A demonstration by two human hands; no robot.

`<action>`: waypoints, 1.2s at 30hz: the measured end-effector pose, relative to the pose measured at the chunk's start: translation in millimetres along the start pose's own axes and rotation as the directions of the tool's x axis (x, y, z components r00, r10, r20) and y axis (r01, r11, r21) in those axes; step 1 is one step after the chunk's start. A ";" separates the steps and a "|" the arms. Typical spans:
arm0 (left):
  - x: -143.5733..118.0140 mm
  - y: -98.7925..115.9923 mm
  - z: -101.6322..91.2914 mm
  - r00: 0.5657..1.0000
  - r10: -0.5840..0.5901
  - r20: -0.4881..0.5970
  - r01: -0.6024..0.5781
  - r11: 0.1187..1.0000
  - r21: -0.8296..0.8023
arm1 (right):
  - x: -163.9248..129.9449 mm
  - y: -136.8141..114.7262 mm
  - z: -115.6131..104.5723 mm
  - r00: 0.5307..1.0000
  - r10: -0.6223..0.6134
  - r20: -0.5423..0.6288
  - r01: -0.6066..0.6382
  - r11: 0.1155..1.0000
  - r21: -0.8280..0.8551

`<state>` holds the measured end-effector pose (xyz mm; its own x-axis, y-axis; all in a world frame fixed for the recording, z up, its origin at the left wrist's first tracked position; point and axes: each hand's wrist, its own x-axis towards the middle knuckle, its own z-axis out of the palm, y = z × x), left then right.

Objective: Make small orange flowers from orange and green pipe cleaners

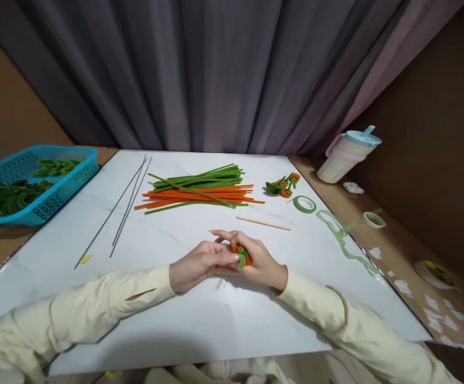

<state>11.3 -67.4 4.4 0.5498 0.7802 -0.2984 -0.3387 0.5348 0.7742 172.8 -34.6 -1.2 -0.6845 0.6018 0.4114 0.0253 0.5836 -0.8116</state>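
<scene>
My left hand (206, 261) and my right hand (262, 261) meet over the near middle of the white tabletop. Between them is a small orange and green pipe-cleaner piece (242, 255), mostly hidden by fingers. My right hand is closed around it, and my left thumb presses on its green part with the fingers curled beneath. Beyond the hands lies a thin wooden stick (264, 223). Farther back are a bundle of green pipe cleaners (204, 177) and a bundle of orange pipe cleaners (200, 196). Several finished-looking orange and green pieces (283, 185) rest to the right.
A blue basket (62, 186) with green pipe-cleaner shapes stands at left, near thin dark wires (126, 210). At right are a green tape roll (304, 204), a loose tape strip (342, 234), a tumbler (348, 154), paper scraps (404, 288) and a small dish (434, 274).
</scene>
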 end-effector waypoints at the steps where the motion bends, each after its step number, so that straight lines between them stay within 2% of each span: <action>1: -0.4 -0.2 0.0 1.000 -0.008 -0.004 0.008 1.000 0.004 | -0.2 0.6 0.1 1.000 -0.001 0.009 0.001 1.000 0.005; 7: -1.4 0.3 0.0 0.999 -0.036 -0.016 0.036 0.999 0.030 | -1.4 1.0 0.5 0.999 0.032 0.037 -0.032 0.999 0.010; 14: -0.2 0.1 -0.4 1.000 -0.012 -0.020 0.012 1.000 -0.001 | -1.6 0.8 0.1 0.997 0.053 0.057 -0.053 0.999 -0.010; 21: 0.3 0.9 1.3 0.999 0.027 -0.039 -0.030 0.998 -0.060 | 3.2 -4.8 -0.6 0.995 0.081 0.058 -0.084 0.995 0.059; 30: 0.1 0.3 2.4 0.999 0.024 -0.039 -0.026 0.999 -0.044 | 3.5 -7.0 0.0 0.994 0.065 0.093 -0.076 0.991 0.114; 36: -0.8 4.0 -1.5 0.997 0.029 -0.070 -0.029 1.000 -0.008 | 4.9 -1.0 -10.3 0.987 0.091 0.131 -0.107 0.987 0.117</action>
<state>8.3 -65.4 6.9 0.4855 0.8158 -0.3143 -0.3604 0.5142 0.7783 177.0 -26.6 5.9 -0.7686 0.5762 0.2779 0.0130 0.4484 -0.8938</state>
